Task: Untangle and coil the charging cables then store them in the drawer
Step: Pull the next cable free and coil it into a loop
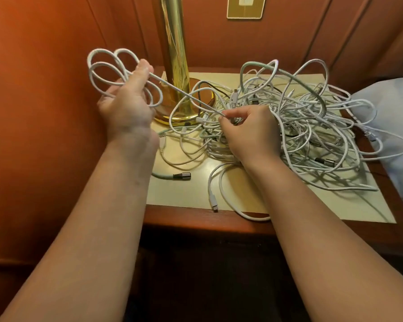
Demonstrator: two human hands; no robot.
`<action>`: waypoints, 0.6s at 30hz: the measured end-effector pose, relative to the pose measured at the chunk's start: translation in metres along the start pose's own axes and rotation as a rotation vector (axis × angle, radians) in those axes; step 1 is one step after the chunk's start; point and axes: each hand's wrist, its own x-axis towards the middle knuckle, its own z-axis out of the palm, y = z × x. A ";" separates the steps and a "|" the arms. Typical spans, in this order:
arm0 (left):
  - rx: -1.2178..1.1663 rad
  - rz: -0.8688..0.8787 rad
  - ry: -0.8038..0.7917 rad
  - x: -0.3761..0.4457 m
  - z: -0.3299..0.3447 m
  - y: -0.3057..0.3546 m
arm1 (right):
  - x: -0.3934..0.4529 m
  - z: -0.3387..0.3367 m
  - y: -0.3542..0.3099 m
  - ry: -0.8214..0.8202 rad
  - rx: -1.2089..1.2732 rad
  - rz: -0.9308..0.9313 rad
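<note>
Both hands (pixel 126 105) (pixel 249 131) grip one taut cable (pixel 186 95).

Wooden nightstand (pixel 196 219) with cream mat (pixel 186 194)
Brass lamp base (pixel 179 112) at ten o'clock; tangled white cables (pixel 312 126) toward two; loose plug (pixel 213 202) at six

A bedroom: a wooden nightstand (pixel 196 219) with a brass lamp (pixel 175 66), beside a pillow (pixel 391 108), against panelled walls (pixel 44 89).

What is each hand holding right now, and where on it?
Left hand grips white cable loops at their gathered crossing; right hand pinches that cable's taut strand beside the tangle.
</note>
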 end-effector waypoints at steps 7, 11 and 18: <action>0.361 0.092 -0.216 0.010 -0.010 -0.002 | 0.000 0.002 0.005 -0.013 0.080 0.006; 0.546 0.146 -0.388 0.004 -0.006 -0.021 | 0.000 0.004 0.005 -0.007 0.094 0.010; 0.709 0.233 -0.478 -0.011 0.001 -0.048 | 0.000 0.005 0.007 -0.004 0.117 0.019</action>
